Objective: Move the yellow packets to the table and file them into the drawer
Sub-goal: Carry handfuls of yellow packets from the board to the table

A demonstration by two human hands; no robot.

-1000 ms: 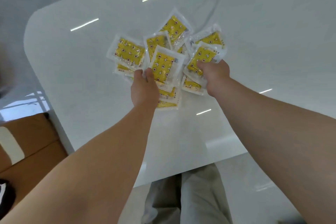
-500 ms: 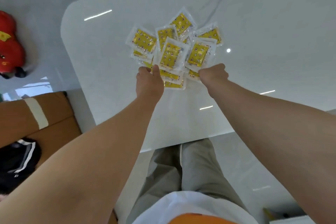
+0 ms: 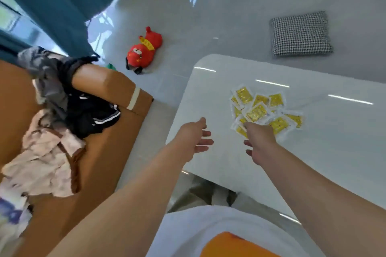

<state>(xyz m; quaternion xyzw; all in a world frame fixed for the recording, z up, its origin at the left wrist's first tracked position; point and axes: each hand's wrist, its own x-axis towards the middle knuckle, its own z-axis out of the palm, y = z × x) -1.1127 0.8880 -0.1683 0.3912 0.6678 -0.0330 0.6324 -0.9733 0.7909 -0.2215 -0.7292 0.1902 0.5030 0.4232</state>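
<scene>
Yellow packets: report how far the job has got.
Done: the yellow packets lie in a loose pile on the white table. In hand: nothing; the left hand and the right hand are open, the right beside the pile's near edge. Left: filing them into the drawer, which is not in view.

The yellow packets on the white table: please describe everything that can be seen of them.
The yellow packets are small flat sachets of clear, shiny plastic with a yellow patterned inside; the print is too blurred to read. Roughly ten lie in a loose heap, overlapping at different angles, on the glossy white table near its rounded corner. The right hand, fingers relaxed, covers the heap's near edge; whether it touches a packet cannot be told. The left hand is open and apart from them.
</scene>
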